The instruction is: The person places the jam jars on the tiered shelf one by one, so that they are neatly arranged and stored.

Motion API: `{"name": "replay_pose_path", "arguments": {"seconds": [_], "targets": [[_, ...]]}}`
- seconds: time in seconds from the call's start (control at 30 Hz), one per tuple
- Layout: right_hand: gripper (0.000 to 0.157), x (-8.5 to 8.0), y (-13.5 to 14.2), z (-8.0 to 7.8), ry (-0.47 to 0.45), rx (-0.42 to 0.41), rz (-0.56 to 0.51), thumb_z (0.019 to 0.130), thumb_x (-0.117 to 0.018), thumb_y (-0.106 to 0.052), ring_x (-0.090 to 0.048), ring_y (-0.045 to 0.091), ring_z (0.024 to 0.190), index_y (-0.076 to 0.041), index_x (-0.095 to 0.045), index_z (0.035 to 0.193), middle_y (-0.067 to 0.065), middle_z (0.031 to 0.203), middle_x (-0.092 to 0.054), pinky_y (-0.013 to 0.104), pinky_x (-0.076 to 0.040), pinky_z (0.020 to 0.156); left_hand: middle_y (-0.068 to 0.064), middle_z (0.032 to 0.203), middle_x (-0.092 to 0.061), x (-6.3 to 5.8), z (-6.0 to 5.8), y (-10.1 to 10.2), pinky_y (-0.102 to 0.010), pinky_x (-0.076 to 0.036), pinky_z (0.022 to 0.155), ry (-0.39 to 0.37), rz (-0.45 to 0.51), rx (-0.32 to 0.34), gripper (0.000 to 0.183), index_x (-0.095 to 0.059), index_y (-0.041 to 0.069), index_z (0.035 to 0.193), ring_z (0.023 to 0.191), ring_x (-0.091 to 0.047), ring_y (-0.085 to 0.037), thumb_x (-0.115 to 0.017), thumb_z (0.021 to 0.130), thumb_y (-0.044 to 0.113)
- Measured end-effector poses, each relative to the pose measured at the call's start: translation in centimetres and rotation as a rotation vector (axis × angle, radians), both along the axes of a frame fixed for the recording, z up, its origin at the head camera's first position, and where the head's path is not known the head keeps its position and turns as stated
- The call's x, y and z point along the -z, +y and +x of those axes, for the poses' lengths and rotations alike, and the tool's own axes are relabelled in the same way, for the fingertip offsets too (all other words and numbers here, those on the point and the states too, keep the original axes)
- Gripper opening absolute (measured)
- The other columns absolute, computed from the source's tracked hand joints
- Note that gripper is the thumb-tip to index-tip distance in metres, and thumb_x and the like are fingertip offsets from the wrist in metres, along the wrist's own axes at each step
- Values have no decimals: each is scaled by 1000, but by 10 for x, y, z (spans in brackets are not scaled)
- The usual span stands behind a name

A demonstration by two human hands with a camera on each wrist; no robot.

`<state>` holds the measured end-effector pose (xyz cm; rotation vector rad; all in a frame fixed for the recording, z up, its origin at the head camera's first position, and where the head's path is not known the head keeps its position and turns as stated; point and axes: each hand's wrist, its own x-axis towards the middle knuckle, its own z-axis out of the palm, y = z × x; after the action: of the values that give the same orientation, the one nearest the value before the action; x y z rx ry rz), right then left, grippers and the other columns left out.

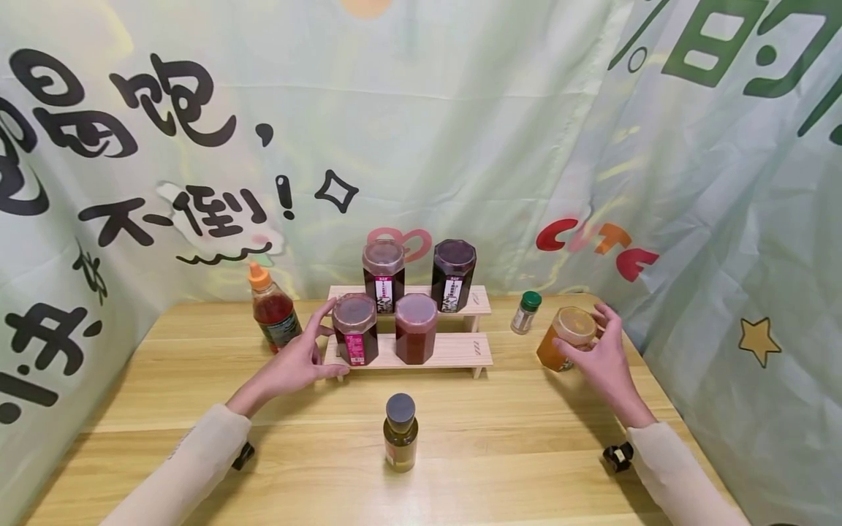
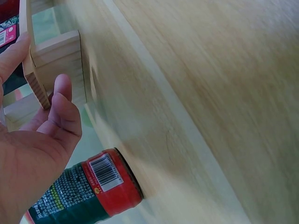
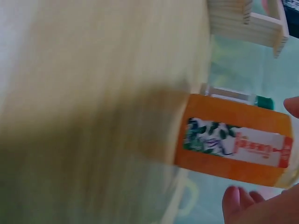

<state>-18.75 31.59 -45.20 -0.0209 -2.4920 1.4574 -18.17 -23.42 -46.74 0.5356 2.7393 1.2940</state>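
My left hand (image 1: 299, 359) is at the left end of a two-step wooden rack (image 1: 460, 351). In the left wrist view, its thumb meets the lower board's edge while the other fingers curl round the board's end. Close beside it on that board stands a dark red jar (image 1: 356, 329) with a pink label. My right hand (image 1: 601, 354) spreads round an orange jar (image 3: 233, 140) at the table's right side. Its thumb lies over the jar's near side and its fingers are at the far right. A narrow gap shows below the jar in the right wrist view.
Another red jar (image 1: 416, 329) shares the lower board. Two dark jars, one left (image 1: 384, 277) and one right (image 1: 454, 276), stand on the upper step. An orange-capped sauce bottle (image 1: 272, 310), a green-capped shaker (image 1: 525, 313) and a grey-capped bottle (image 1: 400, 432) stand on the table (image 1: 493, 446).
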Motion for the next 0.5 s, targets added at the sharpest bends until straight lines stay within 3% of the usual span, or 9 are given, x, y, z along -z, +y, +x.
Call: {"name": "replay_pose_path", "arguments": {"seconds": [0.1, 0.33, 0.5], "targets": [[104, 8, 3, -1, -8, -26, 37, 95, -86, -10, -53, 46, 126, -2, -14, 169, 32, 152, -38, 8, -42, 85, -29, 148, -59, -2, 0, 1, -37, -55, 55, -23, -5, -16, 128, -4, 43, 175, 65, -64, -20, -97, 87, 29], [95, 17, 12, -4, -67, -113, 87, 100, -84, -20, -52, 41, 131, -2, -20, 167, 29, 150, -47, 13, -42, 89, -32, 147, -58, -1, 0, 1, -36, -52, 54, -6, 5, -8, 125, -7, 35, 176, 64, -61, -20, -96, 88, 29], [90, 18, 17, -5, -50, -137, 82, 99, -84, -17, -55, 31, 124, -4, -25, 167, 26, 147, -52, 12, -44, 88, -32, 147, -58, -2, 1, 1, -36, -52, 53, -7, 13, -12, 125, -8, 35, 176, 63, -61, -21, -97, 88, 28]]}}
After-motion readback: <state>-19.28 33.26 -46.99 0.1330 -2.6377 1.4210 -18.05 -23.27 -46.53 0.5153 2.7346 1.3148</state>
